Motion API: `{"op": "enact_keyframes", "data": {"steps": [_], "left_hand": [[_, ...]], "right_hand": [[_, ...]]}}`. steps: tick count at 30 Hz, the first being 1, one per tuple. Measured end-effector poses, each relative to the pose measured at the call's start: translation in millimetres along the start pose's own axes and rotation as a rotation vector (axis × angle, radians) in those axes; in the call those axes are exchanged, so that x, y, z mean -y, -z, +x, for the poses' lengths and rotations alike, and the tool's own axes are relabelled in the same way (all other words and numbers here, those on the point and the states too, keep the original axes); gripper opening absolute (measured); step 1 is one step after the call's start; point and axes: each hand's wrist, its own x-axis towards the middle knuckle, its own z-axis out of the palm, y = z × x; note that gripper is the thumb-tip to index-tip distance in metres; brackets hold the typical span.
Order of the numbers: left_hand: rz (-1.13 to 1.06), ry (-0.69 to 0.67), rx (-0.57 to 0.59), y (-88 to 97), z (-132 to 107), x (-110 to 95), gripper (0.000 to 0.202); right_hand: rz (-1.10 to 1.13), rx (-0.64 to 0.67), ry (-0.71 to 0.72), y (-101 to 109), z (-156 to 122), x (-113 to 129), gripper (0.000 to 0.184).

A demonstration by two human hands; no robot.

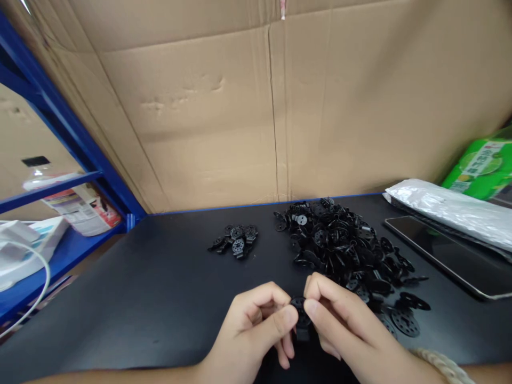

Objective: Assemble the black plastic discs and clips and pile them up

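Observation:
Between my two hands, near the front of the black table, is a black perforated plastic disc clip [303,318] with a small tab pointing down. My left hand [260,325] pinches its left edge between thumb and fingers. My right hand [340,325] pinches the opposite edge the same way. Fingertips cover part of its rim. To the right and behind lies a large heap of similar black disc clips [336,240], some spilling toward my right wrist. A smaller pile of them [238,240] sits farther left.
At the right lie a dark tablet [448,256], a silver plastic packet [452,208] and a green package [480,165]. A blue shelf frame [80,122] at the left holds a bottle [80,205] and a white cable [46,282]. Cardboard [208,117] walls the table's back edge.

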Motion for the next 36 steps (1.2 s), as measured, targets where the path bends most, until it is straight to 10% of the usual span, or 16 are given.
{"op": "enact_keyframes", "data": {"steps": [17, 23, 28, 36], "left_hand": [[0.238, -0.079, 0.049, 4.1, -6, -9, 0.039], [0.969, -0.579, -0.503, 68.1, 26, -37, 0.028], [1.086, -0.589, -0.604, 113.2, 57, -38, 0.021], [1.139, -0.685, -0.605, 94.3, 49, -31, 0.017]], "right_hand": [[0.196, 0.082, -0.082, -3, 1, -8, 0.042], [0.249, 0.131, -0.152, -3, 0, -6, 0.04], [0.054, 0.17, -0.148, 0, -5, 13, 0.033], [-0.169, 0.202, -0.02, 4, -10, 19, 0.022]]}}
